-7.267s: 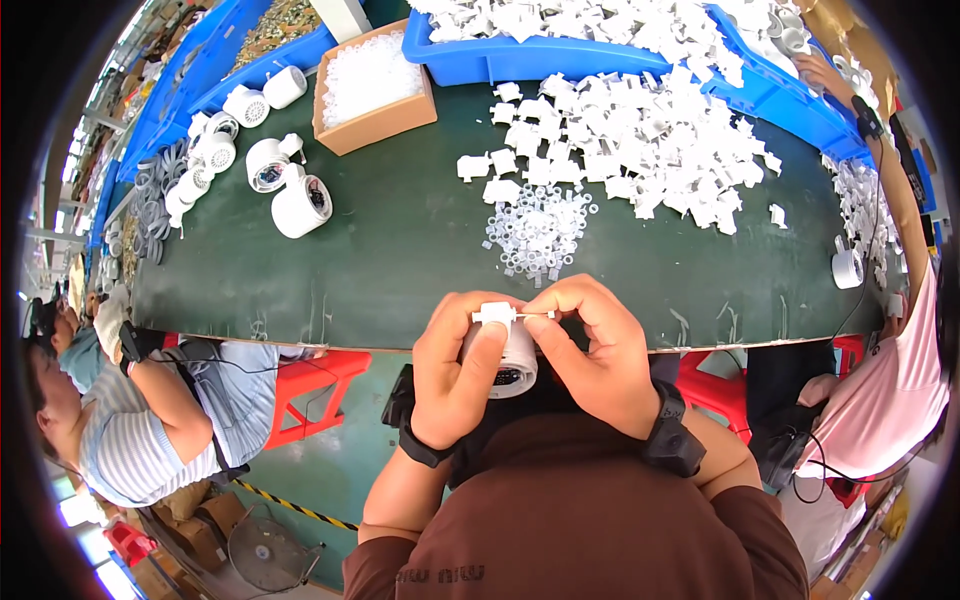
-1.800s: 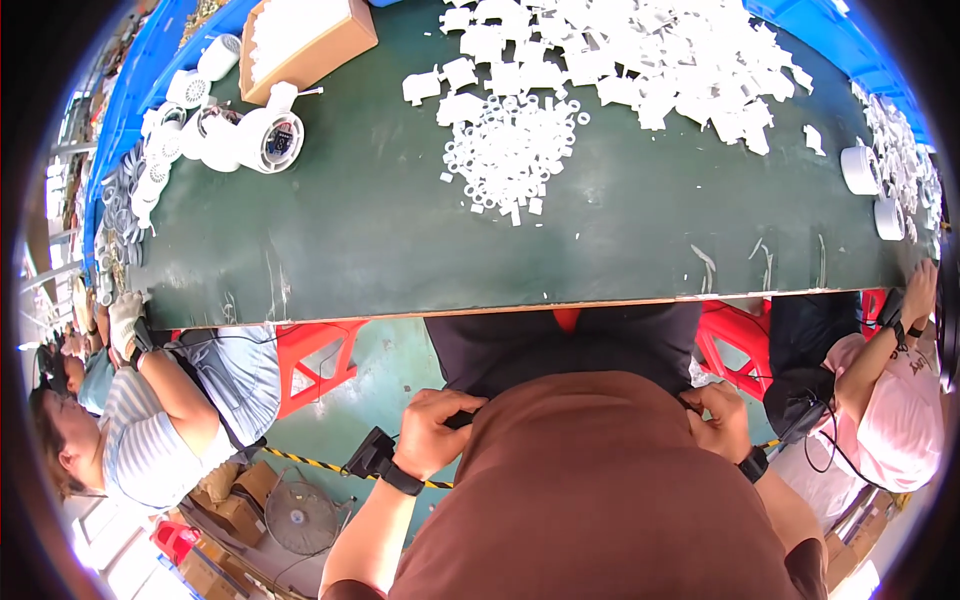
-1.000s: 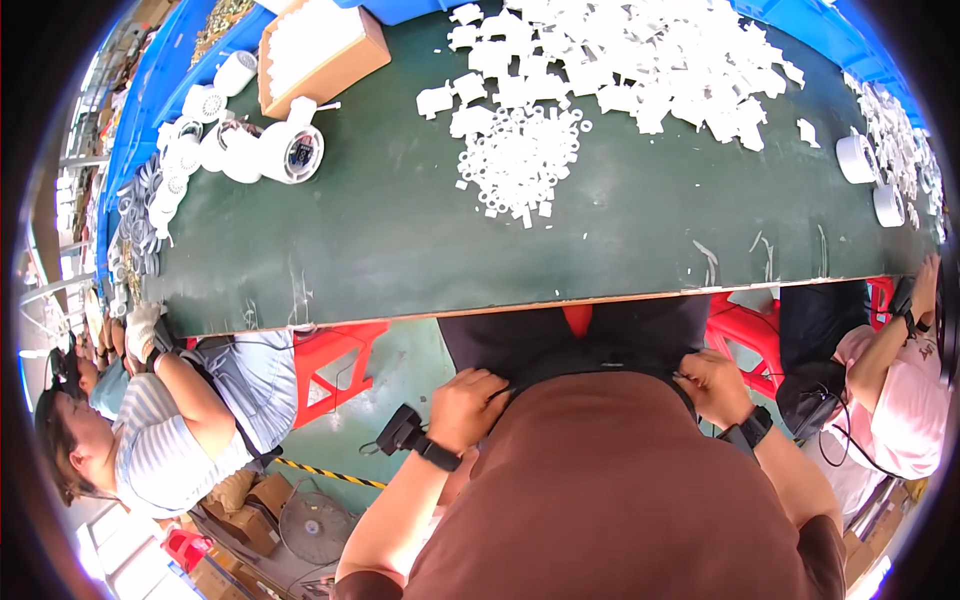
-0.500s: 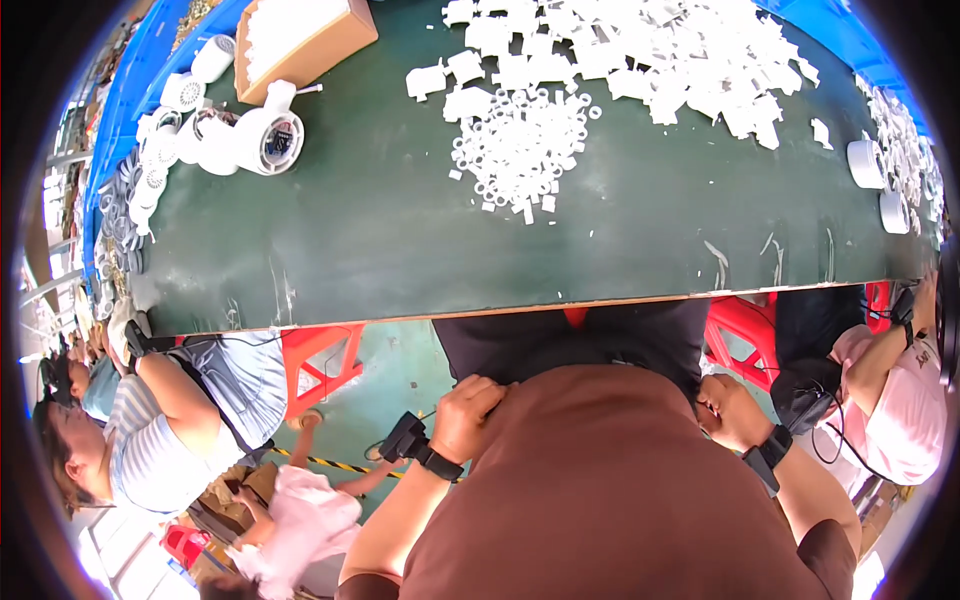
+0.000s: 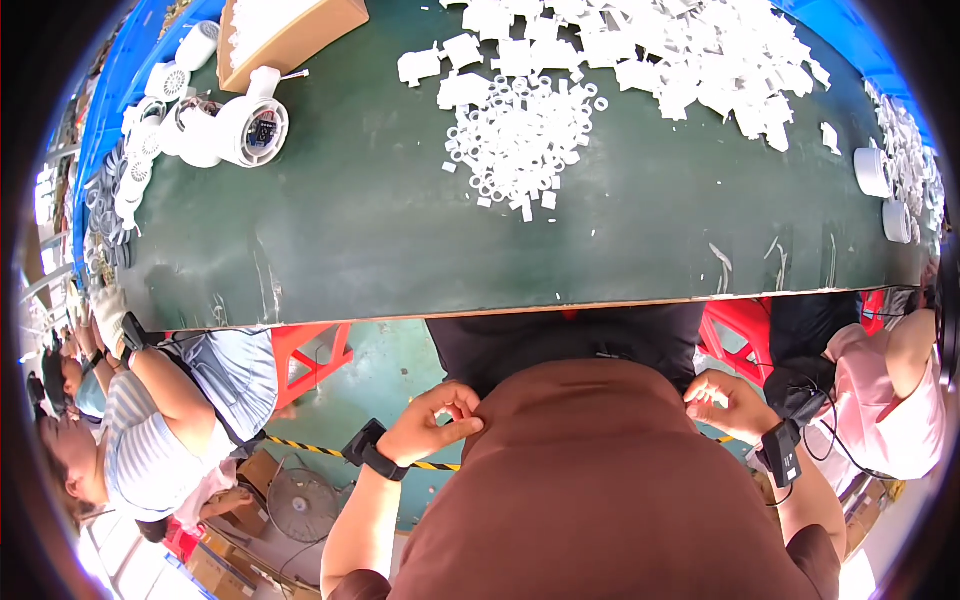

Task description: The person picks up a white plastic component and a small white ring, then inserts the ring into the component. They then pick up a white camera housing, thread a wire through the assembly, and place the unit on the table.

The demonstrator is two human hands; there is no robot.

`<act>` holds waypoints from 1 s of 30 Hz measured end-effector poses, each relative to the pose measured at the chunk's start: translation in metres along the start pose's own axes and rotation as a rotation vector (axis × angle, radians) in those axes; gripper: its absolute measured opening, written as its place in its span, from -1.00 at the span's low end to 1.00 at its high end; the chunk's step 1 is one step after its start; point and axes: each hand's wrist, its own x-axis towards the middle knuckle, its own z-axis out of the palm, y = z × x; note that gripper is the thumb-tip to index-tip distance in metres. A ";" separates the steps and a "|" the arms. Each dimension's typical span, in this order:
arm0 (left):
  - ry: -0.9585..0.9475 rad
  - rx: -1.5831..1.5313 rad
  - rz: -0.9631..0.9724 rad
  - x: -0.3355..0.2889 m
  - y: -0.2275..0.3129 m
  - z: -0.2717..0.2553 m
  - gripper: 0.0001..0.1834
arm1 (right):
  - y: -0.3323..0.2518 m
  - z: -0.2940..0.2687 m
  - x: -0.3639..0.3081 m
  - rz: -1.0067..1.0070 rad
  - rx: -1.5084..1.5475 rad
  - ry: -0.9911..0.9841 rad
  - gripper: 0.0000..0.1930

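Both hands are at the sides of the brown shirt I wear, below the table's near edge. My left hand is closed, thumb and curled fingers pinching the cloth at the shirt's left side. At the opposite side, my right hand is likewise closed on the cloth with bent fingers. Black devices are strapped to both wrists. The nearest loose parts on the green table are a heap of small white rings, well beyond my hands. Behind it spreads a large pile of white plastic pieces.
At the far left stand a cardboard box and white round housings, one showing a circuit board. White cylinders lie at the right edge. Co-workers sit on either side, near red stools. A fan stands behind on the left.
My hands have shifted outward a little and loosened from tight fists into pinches at the shirt's sides. The shirt front is more creased. A person in pink behind on the left has moved.
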 end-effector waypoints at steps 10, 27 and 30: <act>0.231 -0.519 -0.035 0.017 0.006 -0.006 -0.90 | -0.021 -0.005 0.007 0.036 -0.052 -0.066 -0.88; 0.258 -0.576 0.001 0.006 0.004 -0.003 -0.94 | -0.019 -0.016 0.023 0.006 0.354 0.007 -0.85; 0.376 -0.486 -0.092 0.011 -0.023 -0.005 -0.90 | 0.015 -0.023 0.033 -0.018 0.304 0.129 -0.88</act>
